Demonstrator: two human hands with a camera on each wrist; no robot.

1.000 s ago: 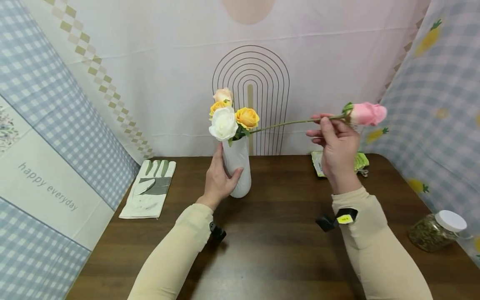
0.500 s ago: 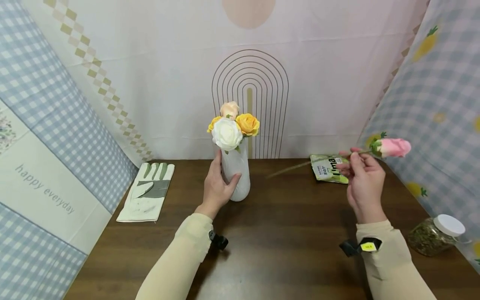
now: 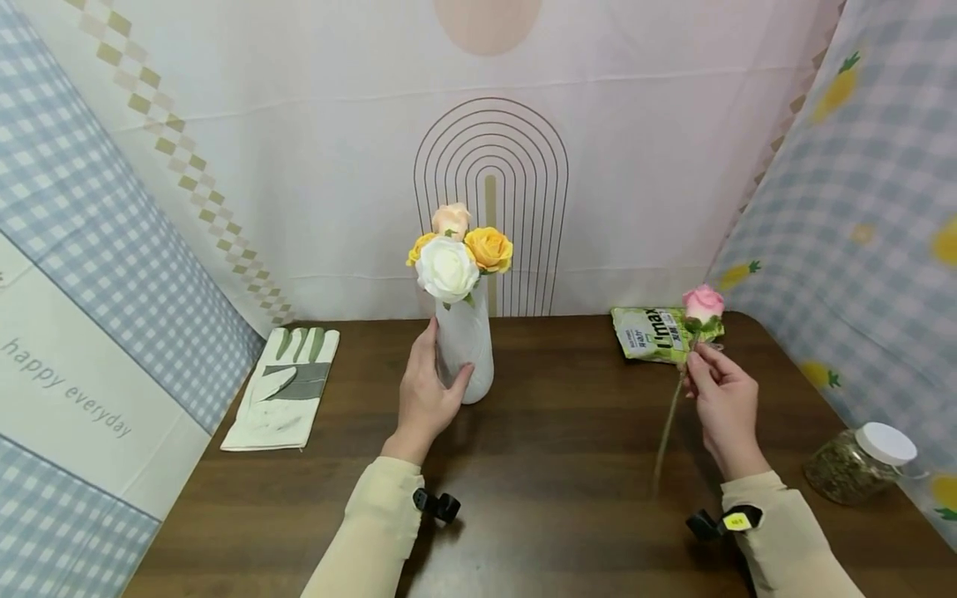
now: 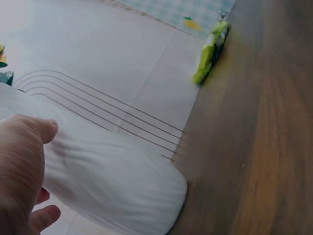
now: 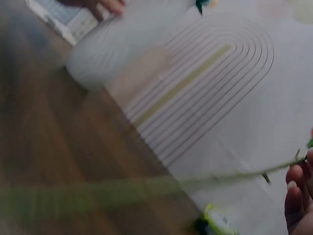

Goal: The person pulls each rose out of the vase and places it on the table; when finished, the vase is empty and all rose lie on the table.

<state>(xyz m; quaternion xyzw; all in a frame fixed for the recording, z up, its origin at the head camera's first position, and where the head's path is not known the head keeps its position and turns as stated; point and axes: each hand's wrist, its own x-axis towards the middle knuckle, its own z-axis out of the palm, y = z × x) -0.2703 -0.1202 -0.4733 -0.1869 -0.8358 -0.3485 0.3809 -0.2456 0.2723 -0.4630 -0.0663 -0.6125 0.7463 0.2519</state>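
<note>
My left hand (image 3: 428, 389) grips the white vase (image 3: 467, 345) from its left side, thumb across the front; the left wrist view shows the thumb on the vase (image 4: 112, 166). White (image 3: 448, 269), yellow (image 3: 489, 249) and peach (image 3: 451, 220) roses stand in its mouth. Over the table's right part, my right hand (image 3: 725, 407) pinches the stem of a pink rose (image 3: 704, 305) just below the bloom. The bloom points up and the stem (image 3: 670, 423) hangs down toward the table. In the right wrist view this stem (image 5: 234, 175) runs leftward from the fingers, blurred at its far end.
A white and grey glove (image 3: 284, 390) lies at the table's left. Behind the pink rose is a green packet (image 3: 650, 334) at the back edge. A jar with a white lid (image 3: 860, 463) stands at the right. Patterned cloths hang behind and beside the wooden table (image 3: 553, 498).
My right hand has moved right and down, drawing the pink rose's stem away from the vase. The rose has turned from sideways to upright. My left hand keeps its grip on the vase.
</note>
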